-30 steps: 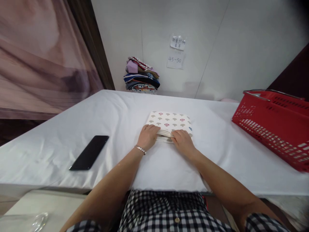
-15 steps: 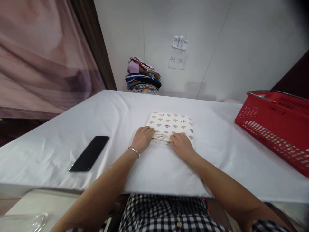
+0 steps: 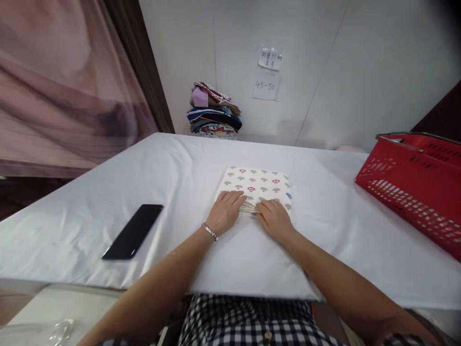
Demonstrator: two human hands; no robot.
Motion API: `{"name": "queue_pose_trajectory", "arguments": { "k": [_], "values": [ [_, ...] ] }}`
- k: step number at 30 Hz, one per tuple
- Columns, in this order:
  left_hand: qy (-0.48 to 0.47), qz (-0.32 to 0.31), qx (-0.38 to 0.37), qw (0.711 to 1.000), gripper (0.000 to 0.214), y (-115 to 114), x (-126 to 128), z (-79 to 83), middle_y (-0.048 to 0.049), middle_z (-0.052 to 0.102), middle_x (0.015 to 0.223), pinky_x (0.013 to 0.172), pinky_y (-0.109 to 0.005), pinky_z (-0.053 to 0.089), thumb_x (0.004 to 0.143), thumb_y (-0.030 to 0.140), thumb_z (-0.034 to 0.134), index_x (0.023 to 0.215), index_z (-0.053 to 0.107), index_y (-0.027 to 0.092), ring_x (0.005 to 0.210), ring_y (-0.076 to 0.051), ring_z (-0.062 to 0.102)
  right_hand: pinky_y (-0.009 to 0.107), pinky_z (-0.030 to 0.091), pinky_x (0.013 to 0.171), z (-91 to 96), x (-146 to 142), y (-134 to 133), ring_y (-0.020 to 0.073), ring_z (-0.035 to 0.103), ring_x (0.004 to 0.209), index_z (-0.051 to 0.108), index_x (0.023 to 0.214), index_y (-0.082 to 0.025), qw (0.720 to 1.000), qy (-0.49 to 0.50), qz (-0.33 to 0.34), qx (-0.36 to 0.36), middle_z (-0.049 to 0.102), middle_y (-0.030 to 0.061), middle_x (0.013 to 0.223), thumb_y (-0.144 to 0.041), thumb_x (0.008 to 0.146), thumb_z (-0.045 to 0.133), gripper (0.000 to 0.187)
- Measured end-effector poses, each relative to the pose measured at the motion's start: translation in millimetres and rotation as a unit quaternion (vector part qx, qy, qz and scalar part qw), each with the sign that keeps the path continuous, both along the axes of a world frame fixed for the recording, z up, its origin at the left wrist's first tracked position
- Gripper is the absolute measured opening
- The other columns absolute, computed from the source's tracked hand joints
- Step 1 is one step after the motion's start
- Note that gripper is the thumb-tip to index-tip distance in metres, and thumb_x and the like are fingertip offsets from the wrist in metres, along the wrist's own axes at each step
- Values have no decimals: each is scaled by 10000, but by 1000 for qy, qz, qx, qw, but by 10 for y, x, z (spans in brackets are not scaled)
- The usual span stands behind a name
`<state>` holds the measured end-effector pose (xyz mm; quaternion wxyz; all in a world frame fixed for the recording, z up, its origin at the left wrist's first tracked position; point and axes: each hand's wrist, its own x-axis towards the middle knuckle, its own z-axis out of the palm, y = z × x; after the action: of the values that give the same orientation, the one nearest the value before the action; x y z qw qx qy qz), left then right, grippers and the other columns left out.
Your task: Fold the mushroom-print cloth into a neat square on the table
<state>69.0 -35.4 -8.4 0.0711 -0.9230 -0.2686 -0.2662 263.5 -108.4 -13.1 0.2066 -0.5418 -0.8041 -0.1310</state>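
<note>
A folded cream cloth [image 3: 258, 184] with small mushroom prints lies in the middle of the white-covered table [image 3: 173, 168]. My left hand [image 3: 226, 212] rests on its near left edge, fingers lying flat and slightly curled over the fold. My right hand [image 3: 274, 219] lies on the near right edge, fingers flat on the cloth. Between my two hands the stacked layers of the fold show at the near edge. A bracelet sits on my left wrist.
A black phone [image 3: 133, 231] lies on the table to the left. A red plastic basket [image 3: 414, 178] stands at the right edge. A stack of folded clothes [image 3: 214, 111] sits at the far side against the wall, under two paper notes [image 3: 268, 72].
Both hands stayed on the cloth's near edge, shifting slightly over the fold. The camera view moved a little.
</note>
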Motion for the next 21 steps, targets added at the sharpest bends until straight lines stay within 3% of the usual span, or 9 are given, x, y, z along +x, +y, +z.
{"name": "queue_pose_trajectory", "arguments": {
  "k": [7, 11, 15, 21],
  "values": [
    [-7, -12, -15, 1000, 318, 25, -36, -36, -59, 613, 967, 877, -385, 383, 743, 50, 438, 1020, 541, 167, 895, -203, 516, 364, 362, 769, -36, 13, -5, 233, 490, 893, 545, 1060, -158, 1000, 11, 1, 6, 584, 100, 989, -209, 893, 413, 219],
    [-12, -13, -16, 1000, 314, 17, -22, -38, -60, 604, 963, 881, -388, 377, 718, 42, 440, 986, 541, 171, 909, -205, 509, 367, 361, 770, 0, -19, -13, 236, 480, 882, 508, 1147, -151, 1000, 0, -14, 0, 578, 104, 994, -243, 891, 433, 282],
    [-19, -7, -27, 999, 330, -5, -6, -33, -70, 596, 990, 889, -393, 372, 708, 37, 436, 993, 537, 168, 938, -208, 507, 355, 357, 762, 40, -48, -14, 224, 474, 836, 559, 1053, -162, 1000, -8, -26, -10, 581, 85, 937, -243, 885, 453, 214],
    [-38, -12, -44, 998, 410, -46, -2, -13, -84, 584, 1065, 905, -411, 361, 767, 112, 469, 1172, 488, 172, 993, -222, 507, 350, 349, 774, 39, -41, -15, 217, 472, 843, 571, 1008, -165, 1000, -7, -25, -6, 578, 82, 940, -228, 885, 456, 180]
  ]
}}
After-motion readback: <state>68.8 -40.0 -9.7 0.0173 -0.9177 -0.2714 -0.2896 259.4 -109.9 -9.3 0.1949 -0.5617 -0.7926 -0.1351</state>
